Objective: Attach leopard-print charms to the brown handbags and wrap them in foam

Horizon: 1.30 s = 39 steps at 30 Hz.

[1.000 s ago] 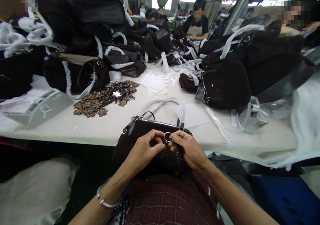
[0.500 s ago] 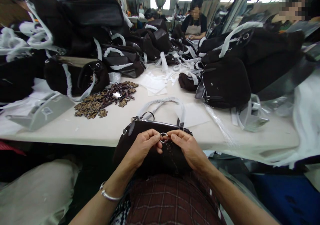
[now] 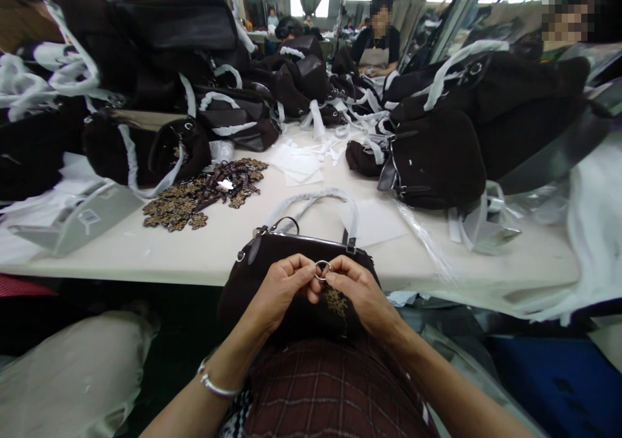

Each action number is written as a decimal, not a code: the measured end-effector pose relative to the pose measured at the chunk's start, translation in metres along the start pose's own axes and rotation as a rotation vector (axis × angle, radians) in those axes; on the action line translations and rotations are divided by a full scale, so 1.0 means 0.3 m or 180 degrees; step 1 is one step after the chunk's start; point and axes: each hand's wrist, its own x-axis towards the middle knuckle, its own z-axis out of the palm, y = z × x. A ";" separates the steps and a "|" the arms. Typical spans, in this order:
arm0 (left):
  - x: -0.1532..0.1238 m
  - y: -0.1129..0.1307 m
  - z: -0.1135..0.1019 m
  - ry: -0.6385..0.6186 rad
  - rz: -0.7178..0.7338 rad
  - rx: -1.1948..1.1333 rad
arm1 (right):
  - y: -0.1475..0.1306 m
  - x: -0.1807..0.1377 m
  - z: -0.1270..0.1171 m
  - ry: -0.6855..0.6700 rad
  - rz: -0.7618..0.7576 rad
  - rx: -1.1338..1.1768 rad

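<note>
A silver metal ring (image 3: 322, 270) is pinched between the fingertips of both hands, over a dark brown handbag (image 3: 253, 289). My left hand (image 3: 290, 287) grips the ring's left side with thumb and fingers. On its right side, my right hand (image 3: 357, 288) closes in the same way. A brown and gold patterned charm (image 3: 336, 300) hangs below the ring, partly blurred. The handbag leans against the table edge in front of my lap. Its handles (image 3: 335, 195), wrapped in white, stand up behind the zipped top.
A heap of patterned charms (image 3: 184, 206) lies on the white table (image 3: 238, 243), left of the bag. Dark handbags (image 3: 437, 159) pile up on both sides and behind. White paper sheets (image 3: 296, 166) lie mid-table. A person (image 3: 379, 39) sits across, another at far right.
The ring has shifted slightly right in my fingers, and its opening shows more fully. The hanging charm has swung or turned, now showing its gold pattern.
</note>
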 end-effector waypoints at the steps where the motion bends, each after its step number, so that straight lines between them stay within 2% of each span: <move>1: 0.000 -0.001 0.001 -0.0017 -0.0013 -0.0006 | 0.002 -0.002 -0.002 -0.0003 0.0009 0.0025; 6: -0.004 0.000 0.004 -0.0075 0.0069 0.0054 | 0.005 -0.009 -0.005 -0.0020 -0.0012 0.0121; 9: -0.005 0.002 0.009 -0.0094 0.0160 0.0199 | -0.004 -0.013 -0.008 -0.0273 0.0035 0.0540; 11: -0.002 0.001 0.015 -0.0096 0.0184 0.0357 | -0.006 -0.015 -0.017 -0.0538 0.0261 0.0952; 16: 0.026 -0.011 0.033 -0.0064 0.0332 0.0677 | 0.021 -0.025 -0.060 -0.1039 0.1271 0.2095; 20: 0.064 -0.015 0.051 -0.0156 0.0471 0.0834 | 0.038 -0.038 -0.088 -0.1113 0.1369 0.2335; 25: 0.111 -0.013 0.083 -0.0493 0.0570 0.0971 | 0.032 -0.050 -0.088 -0.0816 0.1389 0.2539; 29: 0.140 -0.019 0.108 -0.0738 0.0493 0.1099 | 0.037 -0.049 -0.088 -0.0203 0.1021 0.2271; 34: 0.164 -0.035 0.111 -0.0625 0.0566 0.1147 | 0.045 -0.046 -0.111 0.0471 0.0678 0.1605; 39: 0.170 -0.041 0.107 -0.0723 0.0437 0.1096 | 0.060 -0.043 -0.135 0.0697 0.0430 0.1312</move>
